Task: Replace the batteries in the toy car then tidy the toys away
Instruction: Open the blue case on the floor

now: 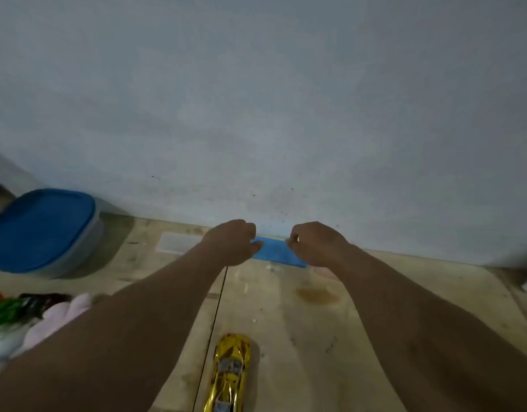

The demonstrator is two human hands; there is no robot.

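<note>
Shiny gold plastic toy car (229, 373) is left on the floor. Flat blue packet (272, 251) is pinched at both ends by left hand (231, 242) and right hand (315, 243) fingers; if torn abruptly, contents could scatter.

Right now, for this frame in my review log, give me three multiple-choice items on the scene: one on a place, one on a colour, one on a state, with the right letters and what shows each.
1. Where does the toy car lie?
A. On the wooden surface between the two forearms
B. On the container's lid
C. Against the wall

2. What colour is the lid of the container at far left?
A. Red
B. Blue
C. White

3. What are the hands doing?
A. Resting flat on the wood
B. Both gripping the car
C. Both closed on the ends of the blue flat object

Answers:
1 A: the gold car sits low in the view, clear of both arms.
2 B: the lid is plainly blue.
3 C: the left hand and right hand pinch opposite ends of the blue flat object near the wall.
</note>
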